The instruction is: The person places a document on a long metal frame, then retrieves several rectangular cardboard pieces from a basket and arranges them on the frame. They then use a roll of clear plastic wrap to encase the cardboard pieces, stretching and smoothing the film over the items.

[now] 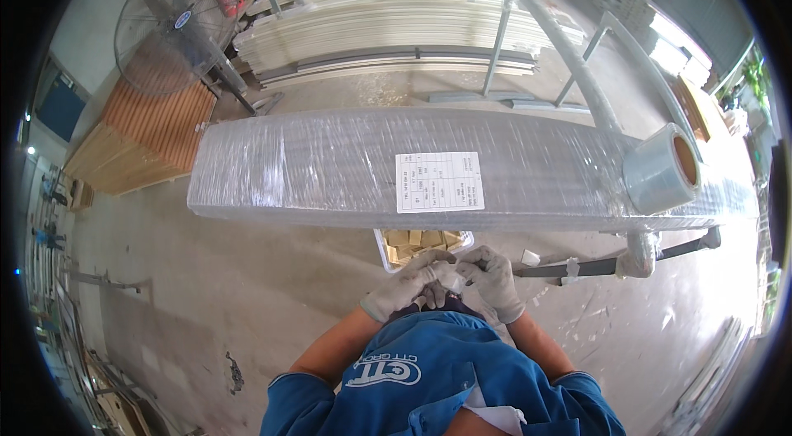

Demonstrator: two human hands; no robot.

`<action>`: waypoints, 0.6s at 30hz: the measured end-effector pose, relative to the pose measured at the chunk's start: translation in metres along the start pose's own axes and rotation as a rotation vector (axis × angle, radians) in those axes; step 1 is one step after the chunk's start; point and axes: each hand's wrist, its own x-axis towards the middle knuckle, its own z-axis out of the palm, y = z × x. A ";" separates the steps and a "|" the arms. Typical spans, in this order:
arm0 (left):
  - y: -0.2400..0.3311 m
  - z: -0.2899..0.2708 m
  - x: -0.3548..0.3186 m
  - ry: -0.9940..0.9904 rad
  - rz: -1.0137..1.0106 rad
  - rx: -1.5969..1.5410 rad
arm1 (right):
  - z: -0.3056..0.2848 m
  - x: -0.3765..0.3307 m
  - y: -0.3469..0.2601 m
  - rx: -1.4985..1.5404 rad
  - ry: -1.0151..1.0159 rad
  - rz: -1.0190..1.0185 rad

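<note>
Both my hands wear pale work gloves and meet close to my chest. My left hand (406,285) and my right hand (495,279) pinch a small white piece (450,277) between their fingertips. Just beyond them lies a long bundle wrapped in clear stretch film (330,168), resting across a stand, with a white paper label (439,182) stuck on its near side. A roll of clear film (662,169) sits on the bundle's right part. Under the bundle, a white tray of small tan pieces (421,245) stands on the floor.
A dark bar (610,265) with film wound on it juts out right of my hands. Stacks of pale long boards (396,19) fill the back, with grey metal frame legs (569,56). A standing fan (177,23) and brown slat stacks (157,127) are at left.
</note>
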 end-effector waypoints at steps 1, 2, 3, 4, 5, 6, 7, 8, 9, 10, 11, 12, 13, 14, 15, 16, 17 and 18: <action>-0.002 0.004 0.002 -0.010 0.201 0.226 | -0.001 0.001 0.002 0.033 0.021 0.020; -0.006 0.009 0.005 0.028 0.406 0.478 | -0.002 0.001 0.003 0.051 0.073 0.046; -0.010 0.014 0.008 0.026 0.586 0.734 | -0.002 0.000 0.004 0.085 0.051 0.050; -0.014 0.018 0.009 0.100 0.485 0.749 | -0.002 0.000 0.005 0.104 0.062 0.060; -0.018 0.021 0.010 0.158 0.522 0.818 | -0.001 -0.001 0.007 0.138 0.049 0.052; -0.022 0.024 0.010 0.179 0.529 0.880 | -0.001 -0.003 0.008 0.109 0.070 0.095; -0.026 0.025 0.009 0.202 0.521 0.921 | 0.000 -0.004 0.009 0.094 0.066 0.122; -0.030 0.026 0.008 0.191 0.510 0.945 | 0.001 -0.005 0.010 0.086 0.059 0.176; -0.033 0.024 0.007 0.184 0.487 0.951 | 0.000 -0.006 0.011 0.067 0.038 0.168; -0.037 0.021 0.007 0.179 0.489 0.942 | -0.001 -0.008 0.012 0.058 0.015 0.189; -0.039 0.015 0.009 0.217 0.451 1.020 | -0.003 -0.008 0.012 0.045 0.007 0.230; -0.041 0.007 0.012 0.260 0.439 1.081 | -0.006 -0.009 0.011 -0.045 0.038 0.096; -0.043 -0.004 0.017 0.286 0.434 1.135 | -0.010 -0.010 0.009 -0.137 0.086 -0.011; -0.044 -0.016 0.027 0.372 0.387 1.152 | -0.015 -0.010 0.006 -0.219 0.117 -0.141; -0.043 -0.034 0.036 0.464 0.280 1.146 | -0.020 -0.010 0.002 -0.281 0.161 -0.137; -0.043 -0.054 0.043 0.533 0.192 1.145 | -0.026 -0.011 -0.003 -0.333 0.189 -0.154; -0.045 -0.072 0.048 0.581 0.193 1.193 | -0.031 -0.012 -0.008 -0.387 0.219 -0.172; -0.047 -0.088 0.051 0.640 0.191 1.252 | -0.039 -0.015 -0.015 -0.446 0.194 -0.126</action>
